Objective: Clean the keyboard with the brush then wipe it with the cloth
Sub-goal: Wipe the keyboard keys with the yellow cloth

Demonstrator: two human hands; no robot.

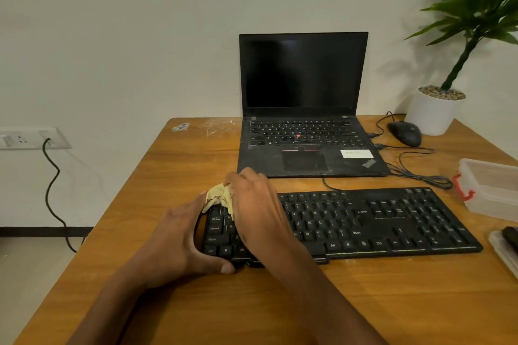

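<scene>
One keyboard (364,221) on the table (173,165), one yellow cloth (220,196). Right hand (258,207) presses the cloth on the keyboard's left keys, fingers curled over it; left hand (179,235) grips its left end.

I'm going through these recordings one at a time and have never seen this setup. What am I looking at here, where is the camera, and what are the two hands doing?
There is no machine here: a person works with bare hands, and the single picture comes from a camera worn on the head, looking forward and down. On the wooden table lies a black keyboard. The left hand grips its left end. The right hand presses a yellow cloth onto the keys. Behind stand an open laptop, a mouse and a potted plant. A clear plastic box sits at the right. I cannot make out a brush.
</scene>
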